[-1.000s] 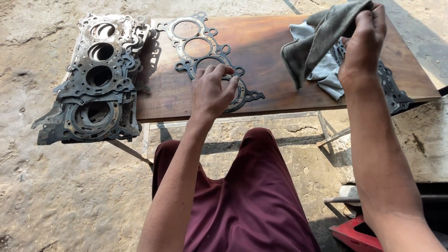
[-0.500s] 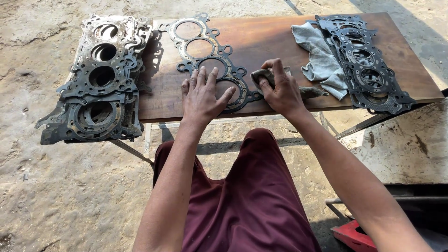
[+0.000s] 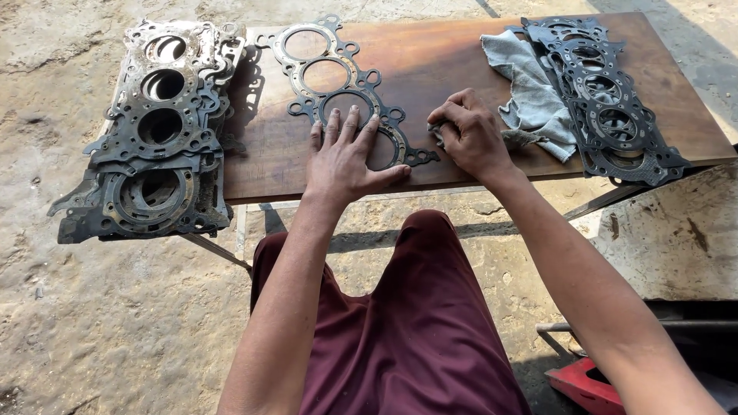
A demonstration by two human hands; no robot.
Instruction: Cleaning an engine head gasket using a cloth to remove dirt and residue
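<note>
Gasket (image 3: 327, 77), thin metal with four round bores in a row, lies flat on the wooden counter (image 3: 453, 61), running from the far left-centre toward the near edge. Your left hand (image 3: 346, 157) is spread, palm down, fingers fanned over the nearest bore, pinning that end to the wood. Your right hand (image 3: 473, 138) is closed, fingers curled together around a small grey wad (image 3: 437, 135) at the gasket's near right edge; what the wad is made of cannot be told.

Grey rag (image 3: 530, 92) lies just right of that hand, partly under a dark stack of gaskets (image 3: 607, 100) at the right end. A taller, rustier pile (image 3: 150, 131) overhangs the left end.

Notes on technique, as judged from this view:
- Keep the left palm flat and the pressure even; the sheet looks thin and would probably kink if it lifted at one end.
- Work the right hand in short strokes away from the pinning hand, so the gasket does not buckle.
- Mind the thin bridges between bores and the small tabs; edges there may be sharp.
- The near end sits close to the counter edge; keep it fully supported.
</note>
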